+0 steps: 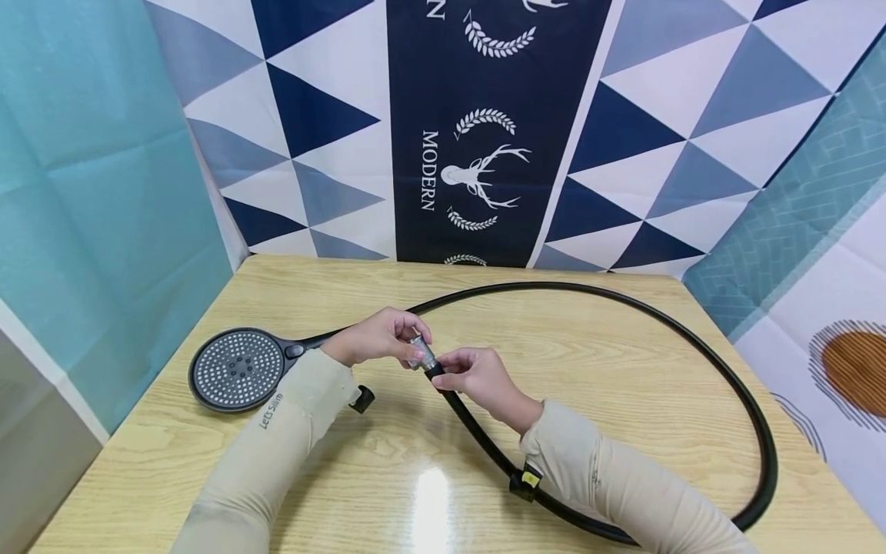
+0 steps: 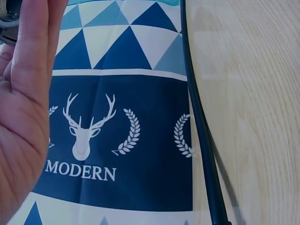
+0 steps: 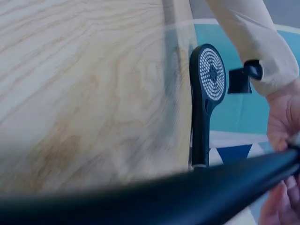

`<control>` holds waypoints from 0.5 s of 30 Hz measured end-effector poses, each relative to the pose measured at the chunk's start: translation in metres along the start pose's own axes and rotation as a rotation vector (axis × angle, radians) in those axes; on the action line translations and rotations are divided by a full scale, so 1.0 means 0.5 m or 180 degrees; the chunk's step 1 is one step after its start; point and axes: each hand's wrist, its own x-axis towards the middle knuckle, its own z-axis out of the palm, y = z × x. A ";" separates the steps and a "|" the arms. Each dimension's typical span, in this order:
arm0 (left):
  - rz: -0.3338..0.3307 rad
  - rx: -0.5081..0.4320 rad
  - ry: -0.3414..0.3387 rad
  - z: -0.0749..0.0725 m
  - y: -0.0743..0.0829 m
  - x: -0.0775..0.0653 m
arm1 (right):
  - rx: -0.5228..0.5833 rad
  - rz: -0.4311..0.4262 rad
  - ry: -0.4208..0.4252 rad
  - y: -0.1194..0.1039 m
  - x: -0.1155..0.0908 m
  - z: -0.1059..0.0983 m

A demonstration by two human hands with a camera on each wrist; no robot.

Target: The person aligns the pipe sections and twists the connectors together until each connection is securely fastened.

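Note:
A black shower hose (image 1: 588,286) loops over the wooden table, one end raised above the top. At that end is a silver metal fitting (image 1: 424,355), pinched between the thumb and fingers of my left hand (image 1: 377,335). Just below it, my right hand (image 1: 487,381) pinches the hose's black end. The round dark shower head (image 1: 238,369) lies at the left with its grey spray face up. Its handle (image 3: 200,136) shows in the right wrist view; my left hand partly hides it in the head view. The left wrist view shows only an edge of the fitting.
The wooden table (image 1: 388,492) ends at a patterned cloth backdrop (image 1: 484,92). A wrist-worn black camera mount (image 1: 363,398) sits by the left cuff, another with a yellow label (image 1: 529,478) by the right cuff. The hose runs beneath the right forearm.

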 end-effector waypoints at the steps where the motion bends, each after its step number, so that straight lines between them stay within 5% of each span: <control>1: -0.0024 -0.0007 0.0031 0.000 -0.001 0.000 | -0.0078 -0.0021 0.0099 0.000 -0.003 0.004; 8: -0.0159 -0.0035 0.0338 0.000 -0.008 0.000 | -0.0576 -0.0163 0.0614 0.012 -0.031 0.032; 15: -0.0099 -0.0101 0.0451 0.005 0.000 -0.004 | -0.0302 -0.0092 0.0748 0.016 -0.027 0.043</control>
